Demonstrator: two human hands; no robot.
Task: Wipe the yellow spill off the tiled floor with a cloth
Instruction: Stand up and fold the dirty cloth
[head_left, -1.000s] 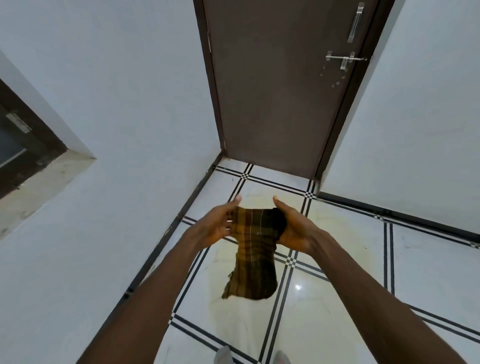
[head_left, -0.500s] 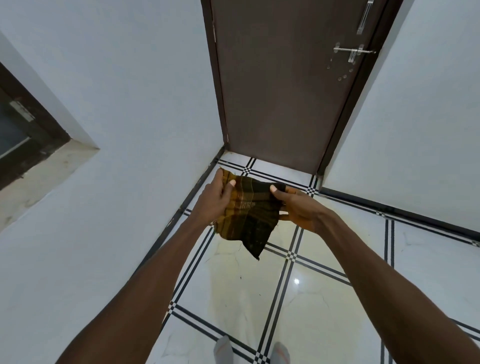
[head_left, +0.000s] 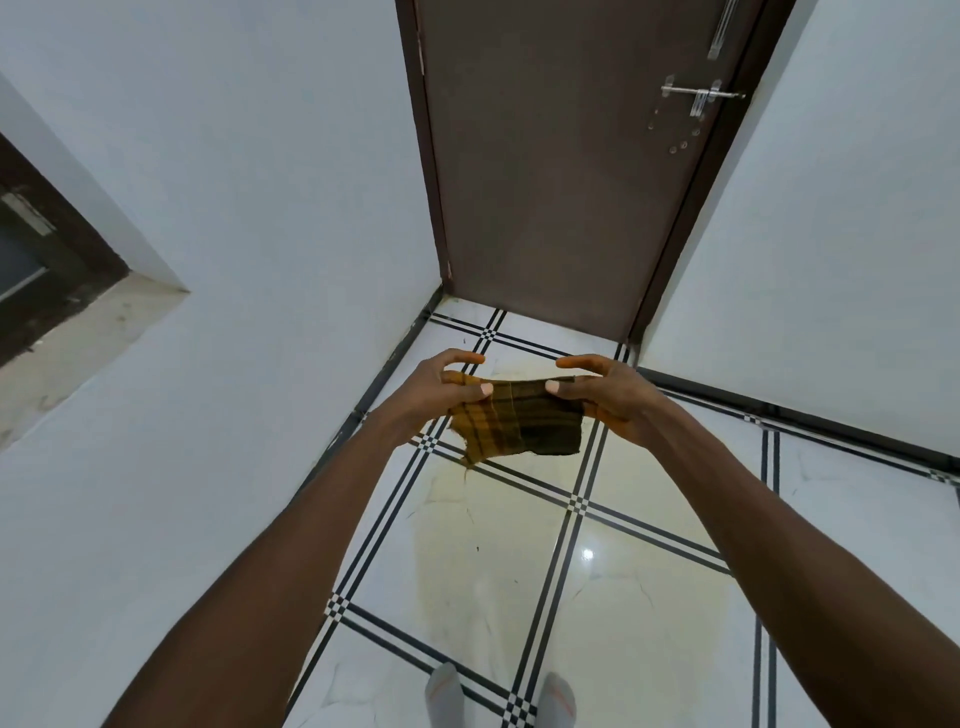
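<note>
Above the yellow spill (head_left: 524, 551) on the tiled floor (head_left: 852, 509), the left hand (head_left: 428, 397) and right hand (head_left: 608, 397) each pinch the cloth (head_left: 511, 423) by thumb and fingers, a light hold it could slip from.

The floor (head_left: 649, 649) lies open below the hands, with only two feet (head_left: 498, 699) at its near edge. Walls (head_left: 260, 260) and a closed door (head_left: 545, 182) hem it left, right and ahead
</note>
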